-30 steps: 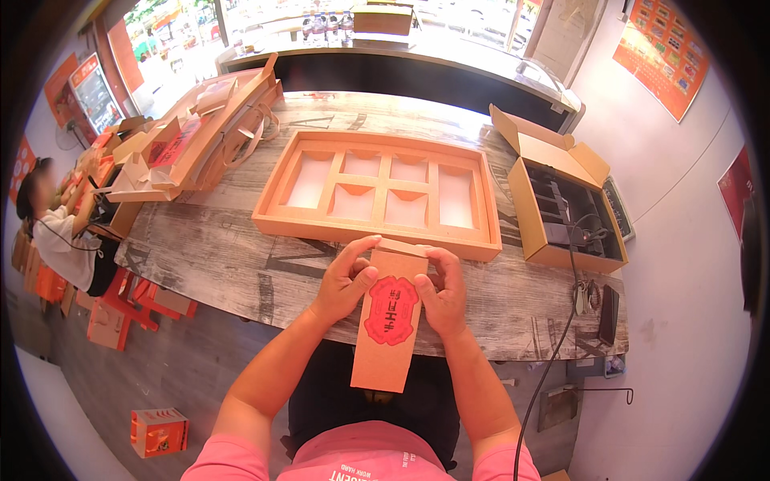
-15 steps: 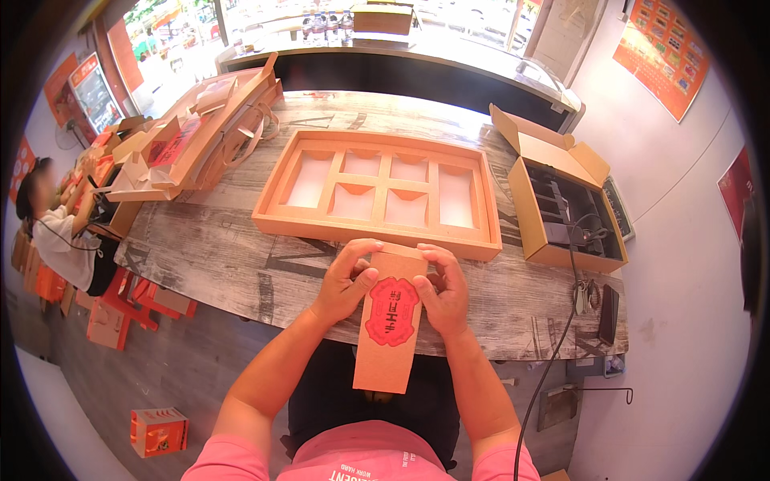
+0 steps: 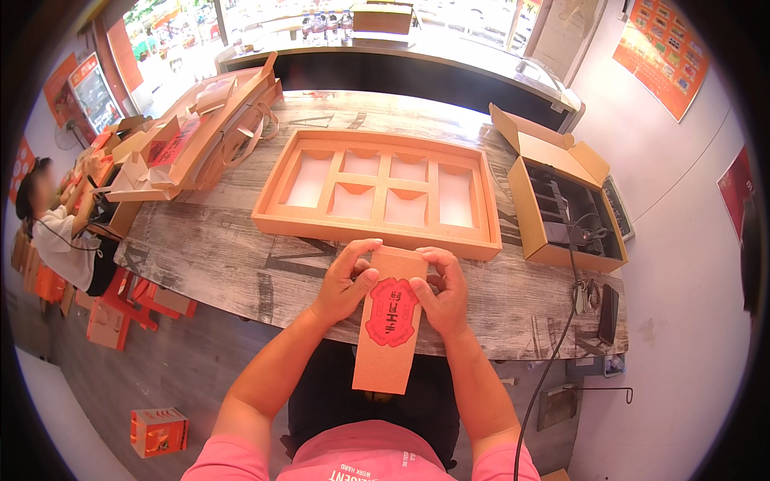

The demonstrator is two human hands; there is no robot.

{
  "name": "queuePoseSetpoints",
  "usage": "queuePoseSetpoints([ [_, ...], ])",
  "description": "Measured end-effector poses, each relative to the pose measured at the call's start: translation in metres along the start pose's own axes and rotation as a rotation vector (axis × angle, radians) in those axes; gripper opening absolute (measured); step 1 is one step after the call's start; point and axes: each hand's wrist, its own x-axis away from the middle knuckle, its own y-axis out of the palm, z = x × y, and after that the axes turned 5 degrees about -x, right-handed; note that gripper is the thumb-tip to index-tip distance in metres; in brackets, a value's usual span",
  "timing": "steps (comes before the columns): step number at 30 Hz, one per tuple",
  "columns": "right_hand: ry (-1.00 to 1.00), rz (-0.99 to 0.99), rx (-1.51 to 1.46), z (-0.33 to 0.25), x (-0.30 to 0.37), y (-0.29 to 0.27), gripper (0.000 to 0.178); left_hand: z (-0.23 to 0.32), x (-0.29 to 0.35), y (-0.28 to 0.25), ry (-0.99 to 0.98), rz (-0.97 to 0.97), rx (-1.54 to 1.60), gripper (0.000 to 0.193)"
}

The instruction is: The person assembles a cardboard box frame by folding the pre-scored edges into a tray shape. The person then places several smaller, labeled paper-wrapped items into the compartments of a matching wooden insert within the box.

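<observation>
Between my two hands is a narrow brown cardboard box (image 3: 385, 369) with a red scalloped label on its face. My left hand (image 3: 349, 279) grips its upper left side, thumb against the edge and fingertips at the top end. On the opposite side my right hand (image 3: 443, 287) grips it the same way, its thumb beside the label. The box's lower end hangs past the table's front edge, over my lap. Just beyond my hands lies a shallow brown cardboard tray (image 3: 377, 234), its insert divided into several compartments with white bottoms.
Flattened boxes and paper bags (image 3: 200, 136) are stacked at the table's left. At the right, an open carton (image 3: 561, 216) holds black gear with a cable. Glasses (image 3: 587, 297) and a dark case (image 3: 609, 314) lie nearby. Another person (image 3: 64, 224) works at far left.
</observation>
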Motion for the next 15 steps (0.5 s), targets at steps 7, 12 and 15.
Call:
queuePoseSetpoints([
  [7,0.013,0.068,-0.026,-0.003,0.000,0.004,0.036,0.009,-0.003,0.009,0.024,0.069,0.003,0.040],
  [12,0.042,0.062,0.001,-0.004,0.000,0.004,0.031,0.006,-0.001,-0.003,-0.061,-0.047,-0.009,0.037],
  [15,0.070,0.073,-0.058,0.004,0.000,0.002,0.025,0.006,-0.002,0.002,-0.001,0.010,0.016,0.032],
])
